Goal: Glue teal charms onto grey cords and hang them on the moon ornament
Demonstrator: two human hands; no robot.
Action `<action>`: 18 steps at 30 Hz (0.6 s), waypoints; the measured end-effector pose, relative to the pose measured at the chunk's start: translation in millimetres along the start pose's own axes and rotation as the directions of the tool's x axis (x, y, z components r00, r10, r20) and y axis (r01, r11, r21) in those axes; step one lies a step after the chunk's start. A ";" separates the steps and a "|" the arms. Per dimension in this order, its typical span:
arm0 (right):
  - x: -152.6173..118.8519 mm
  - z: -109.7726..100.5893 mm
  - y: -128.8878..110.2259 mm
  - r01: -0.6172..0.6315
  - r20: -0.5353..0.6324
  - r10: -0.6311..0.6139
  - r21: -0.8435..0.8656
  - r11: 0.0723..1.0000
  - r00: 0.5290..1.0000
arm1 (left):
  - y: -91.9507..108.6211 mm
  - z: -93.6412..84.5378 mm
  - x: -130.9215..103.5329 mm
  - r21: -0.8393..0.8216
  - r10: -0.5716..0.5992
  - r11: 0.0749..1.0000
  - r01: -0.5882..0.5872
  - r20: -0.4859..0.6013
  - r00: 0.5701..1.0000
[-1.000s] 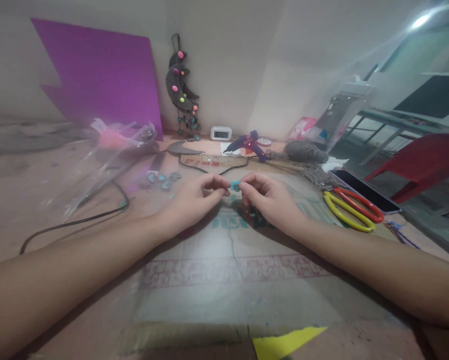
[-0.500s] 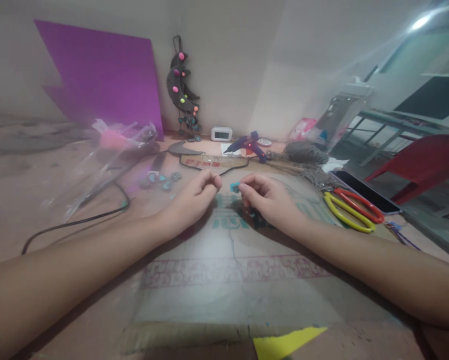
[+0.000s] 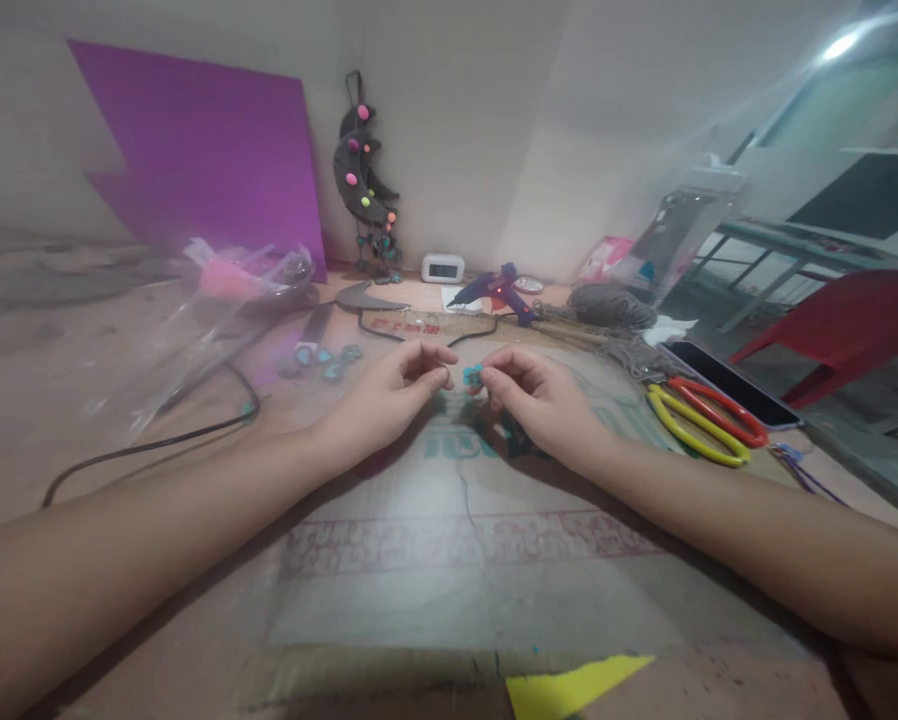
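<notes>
My right hand point(image 3: 535, 390) pinches a small turquoise piece point(image 3: 472, 376) between thumb and fingertips; it looks knobbly, perhaps flower-like, but is too small to make out fully. Facing it, my left hand point(image 3: 400, 390) has its thumb and index finger parted, with nothing visible between them. A narrow gap separates the left fingertips from the turquoise piece. Both hands are over a cardboard sheet point(image 3: 471, 600) with printed green letters and a red patterned band. Several small grey-and-turquoise pieces point(image 3: 332, 364) lie to the left of my left hand.
A glue gun point(image 3: 498, 290) with a lit red light lies behind the hands, near a white digital clock point(image 3: 443, 268). Scissors point(image 3: 708, 420), a phone point(image 3: 734, 382) and grey yarn point(image 3: 610, 305) are at right. A moon ornament point(image 3: 363, 165) hangs beside purple sheets point(image 3: 216, 150).
My left thumb and index finger have parted from a pinch, and the hand has moved slightly right, nearer the turquoise piece. My right hand keeps its hold, the piece turned a little.
</notes>
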State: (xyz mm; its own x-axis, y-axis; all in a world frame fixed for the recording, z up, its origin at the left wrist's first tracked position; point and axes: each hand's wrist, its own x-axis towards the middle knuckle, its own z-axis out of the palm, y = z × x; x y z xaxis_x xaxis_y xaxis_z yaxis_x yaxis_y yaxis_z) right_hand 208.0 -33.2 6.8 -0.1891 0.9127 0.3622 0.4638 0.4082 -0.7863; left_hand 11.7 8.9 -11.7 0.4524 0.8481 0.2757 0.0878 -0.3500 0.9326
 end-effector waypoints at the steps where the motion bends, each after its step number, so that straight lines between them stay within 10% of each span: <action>1: -1.1 -0.5 -0.4 0.059 -0.020 -0.060 -0.038 0.998 0.998 | 0.1 -0.4 0.3 -0.002 -0.010 1.000 0.010 -0.007 1.000; 5: -4.8 -1.9 -2.8 0.260 -0.018 -0.265 -0.123 0.958 0.964 | -0.7 -1.8 1.3 -0.028 -0.031 0.999 0.031 -0.004 1.000; 18: -6.3 -0.4 -6.1 0.368 0.083 -0.359 -0.236 0.899 0.930 | -4.1 -5.4 0.5 -0.027 -0.092 0.995 0.093 0.022 0.996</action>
State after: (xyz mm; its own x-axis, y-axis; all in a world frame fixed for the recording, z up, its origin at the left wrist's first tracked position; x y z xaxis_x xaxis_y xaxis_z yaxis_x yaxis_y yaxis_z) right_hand 206.7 -41.5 9.6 -0.4140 0.7038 0.5774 0.5515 0.6985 -0.4561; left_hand 6.8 12.9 -14.1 0.4615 0.8680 0.1834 0.1050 -0.2588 0.9602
